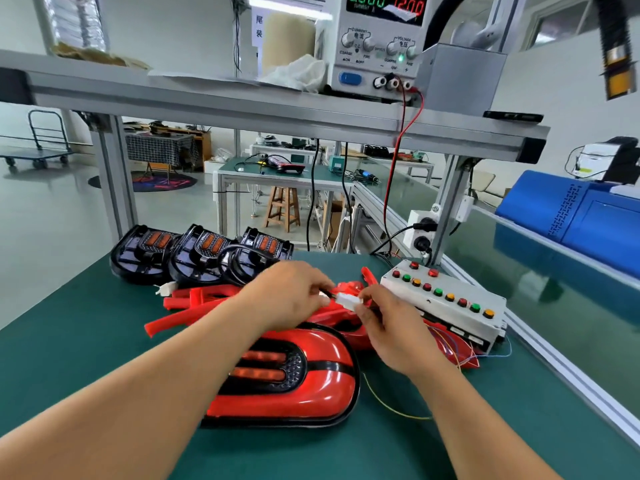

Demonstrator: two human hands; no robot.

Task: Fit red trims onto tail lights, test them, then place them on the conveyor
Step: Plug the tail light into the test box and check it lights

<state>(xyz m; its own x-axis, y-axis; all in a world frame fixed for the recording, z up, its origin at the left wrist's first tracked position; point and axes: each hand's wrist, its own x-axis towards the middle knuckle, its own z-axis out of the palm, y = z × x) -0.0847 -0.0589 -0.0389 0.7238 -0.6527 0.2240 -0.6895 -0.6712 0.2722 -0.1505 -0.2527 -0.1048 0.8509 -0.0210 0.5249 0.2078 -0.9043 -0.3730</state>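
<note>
A tail light with a red trim fitted (304,379) lies on the green mat in front of me. Above it, my left hand (291,296) pinches a small connector end, and my right hand (384,323) grips a white plug (348,301); the two plugs meet between my fingertips. Loose red trims (197,301) are piled behind my hands. Three untrimmed black tail lights (204,252) stand in a row at the back of the mat. The grey test box (446,303) with coloured buttons sits to the right.
A power supply (381,43) reading 12.0 stands on the upper shelf, its red lead (398,157) hanging down to the bench. The green conveyor (540,271) runs along the right, past an aluminium rail. A blue machine (575,216) sits beyond it.
</note>
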